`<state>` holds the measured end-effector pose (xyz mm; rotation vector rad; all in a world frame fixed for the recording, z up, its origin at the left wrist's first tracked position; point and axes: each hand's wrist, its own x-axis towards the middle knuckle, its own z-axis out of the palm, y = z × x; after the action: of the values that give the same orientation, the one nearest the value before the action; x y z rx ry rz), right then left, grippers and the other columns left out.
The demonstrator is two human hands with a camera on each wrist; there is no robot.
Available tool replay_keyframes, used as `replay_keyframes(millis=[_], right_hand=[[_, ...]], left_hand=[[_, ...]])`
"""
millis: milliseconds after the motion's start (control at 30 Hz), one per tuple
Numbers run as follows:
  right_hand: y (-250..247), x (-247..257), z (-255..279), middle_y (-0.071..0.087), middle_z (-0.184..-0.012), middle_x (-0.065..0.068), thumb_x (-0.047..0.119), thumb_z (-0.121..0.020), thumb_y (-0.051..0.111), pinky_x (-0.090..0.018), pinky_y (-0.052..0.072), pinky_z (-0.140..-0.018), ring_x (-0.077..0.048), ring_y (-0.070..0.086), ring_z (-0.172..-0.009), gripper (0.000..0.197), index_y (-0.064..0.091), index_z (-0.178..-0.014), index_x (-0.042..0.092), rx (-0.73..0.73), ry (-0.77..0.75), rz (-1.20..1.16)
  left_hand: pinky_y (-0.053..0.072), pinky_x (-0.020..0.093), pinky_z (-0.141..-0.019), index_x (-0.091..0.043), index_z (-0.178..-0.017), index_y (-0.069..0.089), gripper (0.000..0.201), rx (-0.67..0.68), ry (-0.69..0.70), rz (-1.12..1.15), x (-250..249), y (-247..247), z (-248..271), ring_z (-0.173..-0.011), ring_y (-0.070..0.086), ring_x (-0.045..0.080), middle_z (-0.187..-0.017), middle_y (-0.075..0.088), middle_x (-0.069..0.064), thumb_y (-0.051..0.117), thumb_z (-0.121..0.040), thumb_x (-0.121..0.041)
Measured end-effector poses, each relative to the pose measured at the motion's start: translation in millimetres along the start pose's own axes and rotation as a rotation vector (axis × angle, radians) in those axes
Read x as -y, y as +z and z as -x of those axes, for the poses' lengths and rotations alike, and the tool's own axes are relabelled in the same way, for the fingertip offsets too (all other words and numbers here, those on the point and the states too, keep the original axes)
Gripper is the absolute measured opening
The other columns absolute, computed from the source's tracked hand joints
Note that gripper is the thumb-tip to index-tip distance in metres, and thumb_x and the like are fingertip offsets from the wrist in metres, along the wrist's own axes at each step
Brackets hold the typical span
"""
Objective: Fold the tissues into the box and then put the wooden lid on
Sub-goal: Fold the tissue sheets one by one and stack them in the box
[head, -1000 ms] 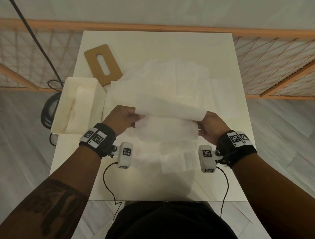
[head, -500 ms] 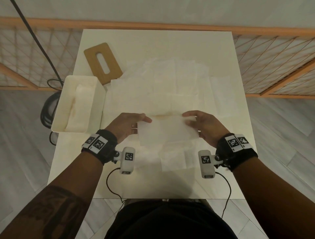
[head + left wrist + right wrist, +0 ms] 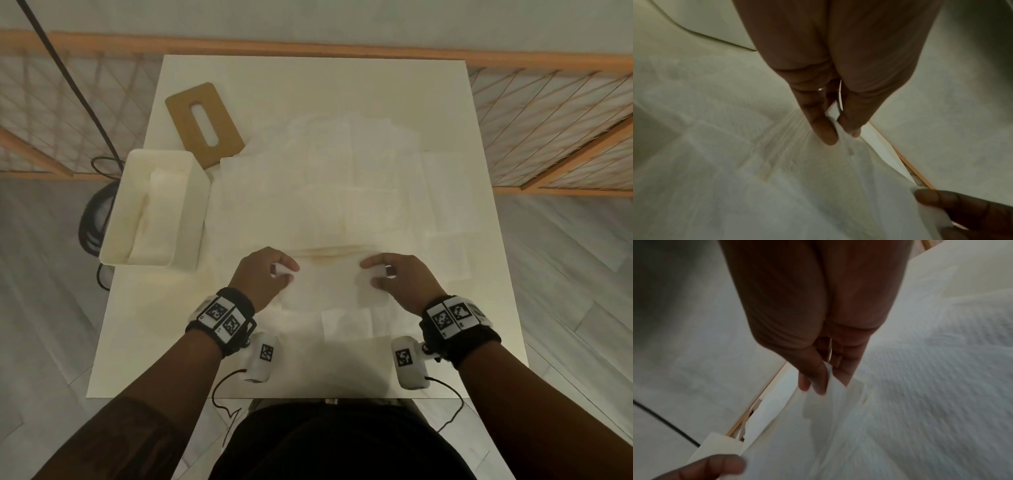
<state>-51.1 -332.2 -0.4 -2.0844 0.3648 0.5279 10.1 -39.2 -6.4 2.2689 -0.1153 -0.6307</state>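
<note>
Well, from the head view both hands are low over the square cream surface (image 3: 428,102): the left hand (image 3: 262,275) and the right hand (image 3: 399,279) each pinch one end of a thin white tissue sheet (image 3: 327,284) lying folded between them, on top of a wide spread of loose white tissues (image 3: 342,192) not yet dealt with. The open white rectangular box (image 3: 185,178) at the left edge holds only a small folded stack, and the flat brown wooden lid with its oval slot (image 3: 183,120) lies just beyond the box, off it — so, I'd judge, early going, most folding and the lid left. Around the surface: grey plank floor, an orange wooden lattice rail, a black cable. Left wrist view: thumb and fingers (image 3: 824,129) nip the tissue's corner. Right wrist view: same story, fingertips (image 3: 813,381) clamped on the sheet's edge, textured tissues beneath.
</note>
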Motion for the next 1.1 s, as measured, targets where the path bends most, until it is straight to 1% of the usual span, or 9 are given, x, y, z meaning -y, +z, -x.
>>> replay_keyframes(millis=[100, 167, 300, 433, 700, 767, 833, 933, 1100], right_hand=[[1.2, 3.1, -8.5, 0.069, -0.114, 0.01, 0.008, -0.086, 0.075, -0.01, 0.051, -0.063, -0.006, 0.064, -0.1, 0.035, 0.074, -0.107, 0.037, -0.037, -0.028, 0.034], [4.4, 2.6, -12.9, 0.065, -0.118, 0.008, 0.007, -0.085, 0.075, -0.009, 0.049, -0.06, -0.009, 0.063, -0.101, 0.037, 0.073, -0.111, 0.033, -0.051, -0.035, 0.052], [12.0, -1.0, -16.6, 0.063, -0.12, 0.007, 0.006, -0.085, 0.075, -0.006, 0.039, -0.074, -0.013, 0.06, -0.099, 0.038, 0.072, -0.117, 0.027, -0.091, -0.06, 0.142], [14.7, -1.9, -18.3, 0.063, -0.115, 0.007, 0.003, -0.085, 0.075, -0.001, 0.039, -0.073, -0.013, 0.059, -0.093, 0.037, 0.072, -0.114, 0.026, -0.166, -0.085, 0.123], [18.3, -4.7, -25.5, 0.062, -0.116, 0.004, 0.006, -0.085, 0.076, -0.002, 0.036, -0.074, -0.013, 0.059, -0.091, 0.038, 0.07, -0.117, 0.026, -0.149, -0.068, 0.148], [16.2, -3.2, -26.7, 0.06, -0.117, 0.002, 0.008, -0.085, 0.077, -0.006, 0.036, -0.077, -0.012, 0.057, -0.091, 0.037, 0.07, -0.117, 0.025, -0.143, -0.07, 0.185], [11.1, 3.1, -29.4, 0.056, -0.121, 0.001, 0.014, -0.086, 0.078, -0.015, 0.041, -0.087, -0.014, 0.056, -0.099, 0.032, 0.071, -0.115, 0.024, -0.161, -0.076, 0.21], [0.8, 18.9, -43.4, 0.055, -0.124, -0.001, 0.021, -0.088, 0.075, -0.024, 0.043, -0.095, -0.018, 0.058, -0.109, 0.025, 0.071, -0.112, 0.023, -0.242, -0.126, 0.233], [-15.6, 51.6, -91.8, 0.055, -0.133, -0.006, 0.021, -0.092, 0.07, -0.021, 0.041, -0.09, -0.022, 0.062, -0.111, 0.028, 0.067, -0.12, 0.017, -0.273, -0.128, 0.284]], left_hand=[[0.042, 0.013, -0.076, -0.034, -0.09, 0.071, 0.019, -0.034, 0.018, -0.041, 0.3, 0.3, -5.8, -0.093, 0.06, 0.006, -0.104, 0.065, -0.014, 0.075, -0.086, -0.016], [0.045, 0.017, -0.079, -0.032, -0.092, 0.071, 0.019, -0.033, 0.029, -0.063, 1.5, 0.9, -9.6, -0.092, 0.06, 0.008, -0.106, 0.064, -0.011, 0.075, -0.086, -0.014], [0.053, 0.03, -0.086, -0.027, -0.096, 0.071, 0.02, -0.034, 0.068, -0.093, 4.4, 5.3, -15.4, -0.089, 0.061, 0.013, -0.105, 0.062, -0.008, 0.075, -0.085, -0.009], [0.053, 0.025, -0.084, -0.025, -0.098, 0.072, 0.021, -0.076, 0.084, -0.07, 4.9, 7.5, -18.2, -0.089, 0.061, 0.01, -0.104, 0.06, -0.012, 0.072, -0.087, -0.008], [0.048, 0.02, -0.076, -0.022, -0.101, 0.068, 0.023, -0.043, 0.058, -0.153, 1.1, 5.8, -22.4, -0.09, 0.059, 0.014, -0.114, 0.052, -0.008, 0.071, -0.086, -0.004], [0.042, 0.021, -0.085, -0.021, -0.108, 0.066, 0.033, -0.07, 0.126, -0.295, -3.5, 7.8, -21.5, -0.103, 0.048, 0.016, -0.126, 0.043, -0.006, 0.072, -0.081, -0.001], [0.043, 0.027, -0.09, -0.023, -0.115, 0.064, 0.051, -0.078, 0.29, -0.463, -9.1, 11.3, -20.9, -0.111, 0.042, 0.02, -0.134, 0.041, -0.003, 0.069, -0.072, 0.004], [0.044, 0.038, -0.093, -0.025, -0.126, 0.061, 0.055, 0.027, 0.422, -0.604, -17.1, 16.6, -20.6, -0.117, 0.048, 0.026, -0.136, 0.048, -0.003, 0.066, -0.074, -0.007], [0.036, 0.041, -0.104, -0.029, -0.138, 0.05, 0.049, 0.134, 0.336, -0.697, -25.9, 25.2, -25.2, -0.129, 0.044, 0.024, -0.142, 0.045, -0.005, 0.062, -0.091, -0.037]])
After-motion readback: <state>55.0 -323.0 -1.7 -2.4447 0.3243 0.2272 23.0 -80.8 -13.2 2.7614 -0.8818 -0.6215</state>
